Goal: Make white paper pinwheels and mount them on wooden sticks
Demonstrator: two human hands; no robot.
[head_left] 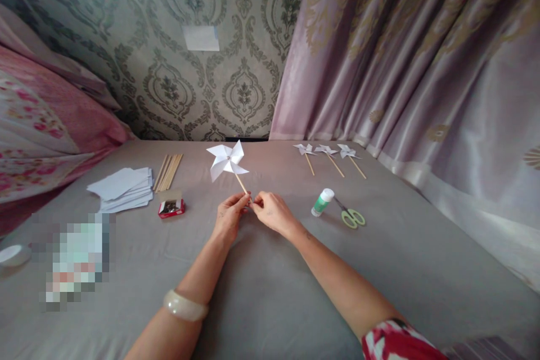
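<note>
On the gray cloth (253,304), an open red box (172,214) holds dark bits (171,206); left hand (230,215) and right hand (273,211) pinch a pinwheel's (228,159) stick (241,183).

Free passages and obstacles on the cloth-covered surface (253,315).
The middle is obstructed by the raised pinwheel (228,158), the left hand (229,216), the right hand (274,214) and both forearms. To the right, an open lane is left between the right hand and the upright glue stick (323,202); just beyond the latter, passage is hindered by scissors (351,217), and farther back by three pinwheels (327,150). To the left, a lane is left between the left hand and the red box (171,208); only narrow gaps are found among box, paper stack (126,190) and wooden sticks (169,172). Reach is bounded by the patterned wall (211,84) behind and the curtain (379,67) at right.
</note>
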